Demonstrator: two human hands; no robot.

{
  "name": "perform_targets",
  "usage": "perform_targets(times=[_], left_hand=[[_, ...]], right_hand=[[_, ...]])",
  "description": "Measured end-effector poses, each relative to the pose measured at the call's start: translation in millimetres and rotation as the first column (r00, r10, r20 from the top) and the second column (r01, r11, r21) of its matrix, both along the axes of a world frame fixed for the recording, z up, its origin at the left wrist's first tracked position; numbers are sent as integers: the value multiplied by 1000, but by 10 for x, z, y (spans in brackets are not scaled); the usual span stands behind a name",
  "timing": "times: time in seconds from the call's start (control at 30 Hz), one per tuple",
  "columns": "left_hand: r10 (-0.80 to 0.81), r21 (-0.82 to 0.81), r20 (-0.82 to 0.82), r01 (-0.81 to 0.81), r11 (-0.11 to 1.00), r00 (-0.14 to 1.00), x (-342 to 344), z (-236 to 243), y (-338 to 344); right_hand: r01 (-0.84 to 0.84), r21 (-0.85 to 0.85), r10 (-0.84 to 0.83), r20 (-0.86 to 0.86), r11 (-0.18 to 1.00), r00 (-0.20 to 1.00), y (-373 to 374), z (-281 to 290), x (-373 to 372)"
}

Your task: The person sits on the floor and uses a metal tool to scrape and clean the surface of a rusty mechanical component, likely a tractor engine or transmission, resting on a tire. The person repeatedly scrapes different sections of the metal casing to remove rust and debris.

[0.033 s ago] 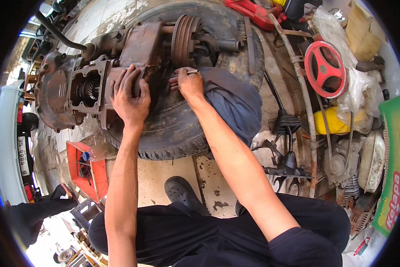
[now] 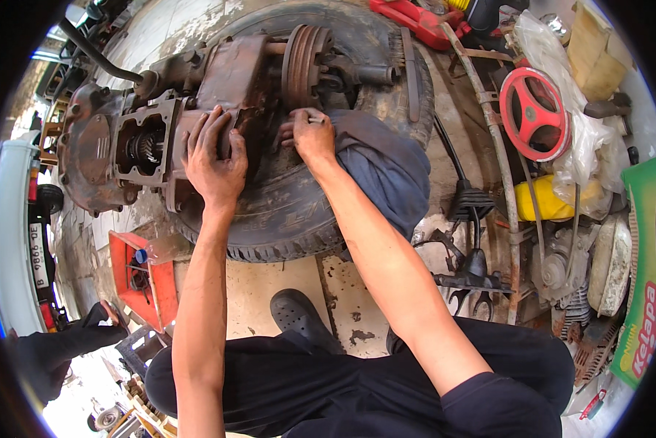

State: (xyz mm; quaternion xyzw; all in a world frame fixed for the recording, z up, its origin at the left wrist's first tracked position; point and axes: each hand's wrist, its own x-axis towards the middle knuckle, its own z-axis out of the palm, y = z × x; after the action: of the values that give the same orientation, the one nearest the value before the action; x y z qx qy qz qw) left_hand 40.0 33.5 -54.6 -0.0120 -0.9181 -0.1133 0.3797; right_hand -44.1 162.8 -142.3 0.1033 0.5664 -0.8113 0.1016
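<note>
A rusty brown gearbox (image 2: pixel 229 77) lies across a large tyre (image 2: pixel 284 219). Gears (image 2: pixel 147 147) show through a square opening in its casing. At its right end is a grooved round drum (image 2: pixel 304 69). My left hand (image 2: pixel 215 164) rests on the casing's near side, fingers stretched out, holding nothing. Just right of the casing, my right hand (image 2: pixel 312 139) is closed, with a short metal rod (image 2: pixel 315 119) partly showing at its fingers. What its fingertips touch is hard to make out. A dark blue cloth (image 2: pixel 383 164) lies on the tyre beside my right wrist.
An orange-red bin (image 2: pixel 145 281) with small items stands at the left. On the right are a metal frame (image 2: pixel 489 131), a red handwheel (image 2: pixel 535 113), a black lever assembly (image 2: pixel 474 270) and a green packet (image 2: pixel 642 277). Another person's leg (image 2: pixel 72 339) shows at lower left.
My right hand's fingers have shifted slightly, and less of the metal rod shows now. The left hand has stayed on the casing.
</note>
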Motion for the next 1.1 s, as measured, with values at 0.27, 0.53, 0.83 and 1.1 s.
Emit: perform_targets(times=[0.27,0.53,0.83,1.1], left_hand=[[33,-20,4,-33,999,999,-21,28,65],[44,9,2,-44,999,999,-14,24,67],[62,-12,-4,-62,998,998,-12,14,75],[67,-5,-1,-67,998,998,0,5,72]], right_hand=[[-44,299,75,-94,953,993,-87,-312,-155],[-48,456,240,-372,889,897,106,34,51],[-100,535,339,-369,839,865,155,-6,-27],[-382,605,571,-151,699,807,146,100,-49]])
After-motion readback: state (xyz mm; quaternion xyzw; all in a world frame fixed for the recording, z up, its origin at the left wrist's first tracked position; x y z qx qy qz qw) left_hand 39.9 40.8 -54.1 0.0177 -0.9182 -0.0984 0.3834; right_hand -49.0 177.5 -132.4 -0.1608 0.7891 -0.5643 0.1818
